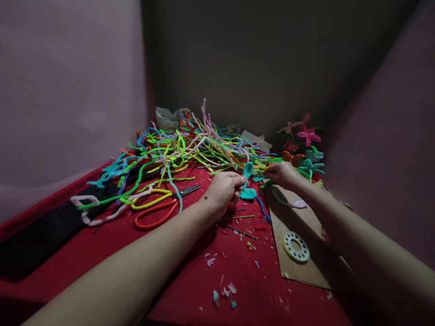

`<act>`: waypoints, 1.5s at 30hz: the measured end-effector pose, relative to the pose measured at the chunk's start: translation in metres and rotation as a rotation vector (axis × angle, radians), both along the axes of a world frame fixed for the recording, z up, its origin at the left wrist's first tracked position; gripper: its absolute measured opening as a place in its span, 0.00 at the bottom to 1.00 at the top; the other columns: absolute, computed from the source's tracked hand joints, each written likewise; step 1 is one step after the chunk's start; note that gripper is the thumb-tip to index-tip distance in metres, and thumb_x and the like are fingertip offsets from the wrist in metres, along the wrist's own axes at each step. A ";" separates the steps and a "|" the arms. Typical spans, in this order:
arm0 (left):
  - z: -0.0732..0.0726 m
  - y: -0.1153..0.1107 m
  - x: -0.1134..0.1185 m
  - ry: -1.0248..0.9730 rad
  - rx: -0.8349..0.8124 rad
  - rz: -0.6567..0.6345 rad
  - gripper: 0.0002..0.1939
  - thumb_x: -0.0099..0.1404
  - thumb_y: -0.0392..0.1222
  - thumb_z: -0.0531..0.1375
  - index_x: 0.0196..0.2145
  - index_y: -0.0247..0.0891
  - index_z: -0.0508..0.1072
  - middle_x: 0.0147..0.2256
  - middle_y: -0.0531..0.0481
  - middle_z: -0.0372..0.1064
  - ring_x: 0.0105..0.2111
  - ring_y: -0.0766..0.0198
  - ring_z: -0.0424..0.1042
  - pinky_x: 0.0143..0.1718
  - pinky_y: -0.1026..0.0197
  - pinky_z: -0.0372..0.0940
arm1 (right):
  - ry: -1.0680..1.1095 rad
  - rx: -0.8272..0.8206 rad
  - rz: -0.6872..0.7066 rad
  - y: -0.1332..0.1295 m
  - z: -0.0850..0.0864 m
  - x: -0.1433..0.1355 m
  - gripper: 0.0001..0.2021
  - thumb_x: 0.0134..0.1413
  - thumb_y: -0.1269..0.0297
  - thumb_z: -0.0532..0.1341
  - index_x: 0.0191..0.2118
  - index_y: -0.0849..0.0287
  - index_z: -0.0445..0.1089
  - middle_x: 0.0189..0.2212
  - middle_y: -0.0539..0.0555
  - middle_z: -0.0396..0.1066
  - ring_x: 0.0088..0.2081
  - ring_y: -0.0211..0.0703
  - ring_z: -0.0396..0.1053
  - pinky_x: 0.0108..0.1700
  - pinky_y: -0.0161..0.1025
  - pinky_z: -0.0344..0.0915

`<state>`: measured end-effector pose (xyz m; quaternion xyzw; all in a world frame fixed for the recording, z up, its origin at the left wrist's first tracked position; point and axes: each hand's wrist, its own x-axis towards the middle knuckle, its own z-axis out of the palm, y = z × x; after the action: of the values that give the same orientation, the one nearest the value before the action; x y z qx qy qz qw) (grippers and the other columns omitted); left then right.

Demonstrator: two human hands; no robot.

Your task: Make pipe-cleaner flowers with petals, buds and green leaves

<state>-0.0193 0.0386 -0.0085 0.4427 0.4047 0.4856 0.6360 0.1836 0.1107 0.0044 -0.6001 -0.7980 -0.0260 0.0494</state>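
My left hand (227, 189) is closed in a pinch on a turquoise pipe-cleaner flower piece (248, 194), with one petal standing up and another lying out below the fingers. To its right, my right hand (284, 174) has its fingers pressed together near a smaller teal petal-like bit (258, 179). Whether those fingertips grip that bit or something else is unclear. Left of my left hand lie scissors (157, 213) with one yellow and one red handle loop, their dark blades pointing toward the wrist.
A heap of coloured pipe cleaners (193, 145) covers the back of the red cloth (190, 276). At right, a brown board (288, 217) bears a white ring with holes (296, 247). Finished-looking pipe-cleaner flowers (308, 135) stand behind. A black strip (44, 240) lies left; fuzz scraps are scattered in front.
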 end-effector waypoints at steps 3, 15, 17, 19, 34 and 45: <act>-0.002 0.001 -0.001 -0.005 0.020 -0.002 0.11 0.56 0.33 0.55 0.18 0.35 0.62 0.13 0.57 0.54 0.11 0.76 0.51 0.12 0.69 0.43 | -0.106 -0.011 -0.004 0.009 -0.008 -0.012 0.14 0.49 0.68 0.55 0.39 0.57 0.75 0.34 0.58 0.75 0.38 0.48 0.71 0.37 0.37 0.61; 0.000 0.002 0.000 -0.021 0.008 0.006 0.11 0.56 0.33 0.56 0.17 0.35 0.62 0.13 0.58 0.54 0.11 0.76 0.51 0.12 0.69 0.44 | -0.158 0.040 0.058 0.022 -0.006 0.000 0.10 0.44 0.68 0.57 0.33 0.54 0.75 0.33 0.54 0.74 0.35 0.46 0.69 0.31 0.34 0.58; -0.001 0.002 0.000 -0.020 0.016 -0.001 0.12 0.56 0.33 0.55 0.16 0.35 0.62 0.12 0.58 0.54 0.10 0.76 0.50 0.11 0.69 0.43 | -0.099 0.094 0.059 0.017 -0.001 0.011 0.10 0.46 0.67 0.57 0.34 0.56 0.74 0.32 0.53 0.74 0.33 0.42 0.69 0.32 0.33 0.58; -0.002 0.002 0.001 -0.013 0.024 -0.006 0.12 0.55 0.33 0.55 0.16 0.35 0.61 0.12 0.58 0.53 0.10 0.76 0.50 0.11 0.69 0.43 | 0.064 0.159 0.068 0.012 0.004 0.021 0.10 0.47 0.66 0.57 0.35 0.59 0.74 0.26 0.52 0.72 0.28 0.38 0.66 0.30 0.32 0.58; -0.001 0.002 0.001 -0.012 0.059 -0.043 0.11 0.52 0.35 0.58 0.16 0.34 0.62 0.13 0.58 0.53 0.11 0.77 0.49 0.12 0.70 0.43 | 1.781 -0.174 -0.095 -0.045 0.030 0.021 0.17 0.31 0.77 0.62 0.34 0.58 0.68 0.19 0.46 0.67 0.15 0.29 0.59 0.16 0.27 0.53; 0.001 -0.001 0.002 0.005 0.076 -0.035 0.11 0.51 0.35 0.58 0.16 0.35 0.61 0.13 0.58 0.52 0.11 0.76 0.49 0.12 0.70 0.43 | 1.919 -0.230 -0.312 -0.040 0.024 0.036 0.07 0.47 0.73 0.56 0.35 0.60 0.67 0.14 0.46 0.61 0.13 0.30 0.55 0.16 0.28 0.54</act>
<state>-0.0173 0.0378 -0.0079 0.4748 0.3796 0.4881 0.6262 0.2197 0.0710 0.0279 -0.4664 -0.3283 0.5449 0.6146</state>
